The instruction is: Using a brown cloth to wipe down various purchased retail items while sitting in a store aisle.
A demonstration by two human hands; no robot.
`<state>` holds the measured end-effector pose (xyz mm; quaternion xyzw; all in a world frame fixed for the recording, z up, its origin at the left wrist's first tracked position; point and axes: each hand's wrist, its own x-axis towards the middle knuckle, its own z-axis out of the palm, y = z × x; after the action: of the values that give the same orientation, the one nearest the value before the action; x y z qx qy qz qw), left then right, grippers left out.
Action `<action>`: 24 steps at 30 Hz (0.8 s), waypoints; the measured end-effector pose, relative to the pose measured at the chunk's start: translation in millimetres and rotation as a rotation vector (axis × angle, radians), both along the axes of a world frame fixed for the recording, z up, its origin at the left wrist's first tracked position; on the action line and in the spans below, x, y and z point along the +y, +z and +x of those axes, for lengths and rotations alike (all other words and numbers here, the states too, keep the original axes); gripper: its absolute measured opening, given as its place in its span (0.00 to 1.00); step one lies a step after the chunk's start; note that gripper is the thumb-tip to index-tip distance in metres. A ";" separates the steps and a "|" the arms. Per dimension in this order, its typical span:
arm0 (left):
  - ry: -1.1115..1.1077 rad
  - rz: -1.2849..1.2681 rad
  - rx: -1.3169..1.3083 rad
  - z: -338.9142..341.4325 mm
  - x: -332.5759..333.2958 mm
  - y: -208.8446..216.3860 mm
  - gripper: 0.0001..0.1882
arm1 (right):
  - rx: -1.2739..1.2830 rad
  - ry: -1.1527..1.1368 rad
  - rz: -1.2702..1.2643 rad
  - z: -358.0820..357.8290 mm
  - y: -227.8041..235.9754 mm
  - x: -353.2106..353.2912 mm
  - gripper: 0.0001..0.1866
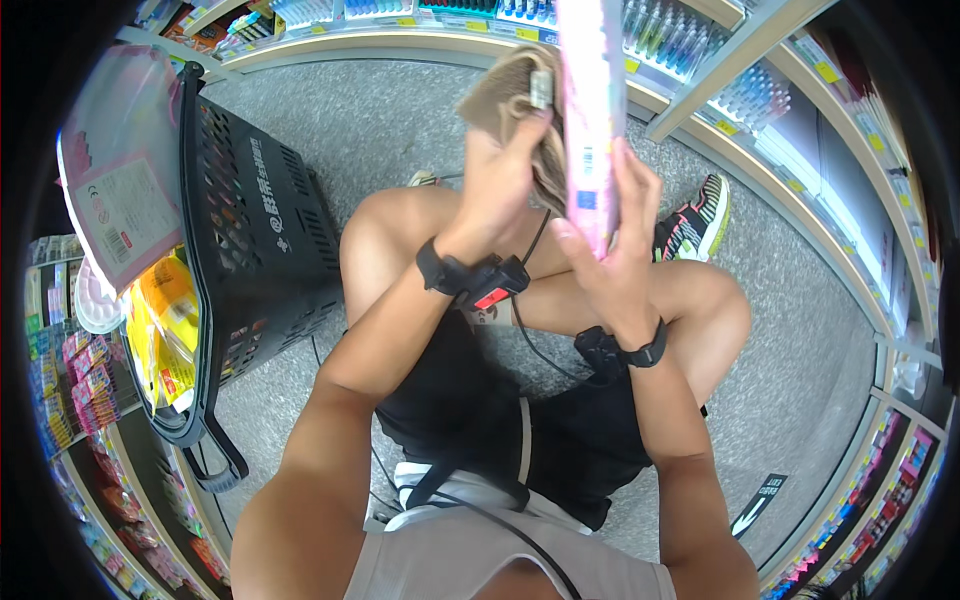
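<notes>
My right hand grips a long, narrow pink package by its lower end and holds it upright in front of me. Just left of it, my left hand is closed on a beige, soft-looking item with a small tag at its top. The two hands are raised side by side above my bent knees, almost touching. Each wrist carries a black band with a small device. How the beige item looks behind the pink package is hidden.
A black plastic shopping basket stands on the grey floor at my left, with yellow packages and a flat pink packet in it. Shelves of pens curve ahead and to the right; more shelves of small goods line the left.
</notes>
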<state>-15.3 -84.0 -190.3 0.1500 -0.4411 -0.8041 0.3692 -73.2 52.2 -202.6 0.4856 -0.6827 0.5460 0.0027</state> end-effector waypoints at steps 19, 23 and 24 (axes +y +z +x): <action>-0.187 0.119 0.023 10.1 -5.4 6.9 0.24 | -0.575 0.102 -0.232 -18.7 4.4 0.5 0.37; -0.270 0.045 -0.042 7.7 9.3 6.6 0.23 | -0.794 0.125 -0.137 -30.9 0.5 8.5 0.27; -0.269 0.054 -0.047 8.0 12.0 5.5 0.23 | -0.884 0.123 -0.092 -28.8 1.6 8.7 0.25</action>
<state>-7.3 -71.9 -184.9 0.1180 -0.4440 -0.8542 0.2434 -102.0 60.9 -201.0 0.2445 -0.5632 0.7301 -0.3001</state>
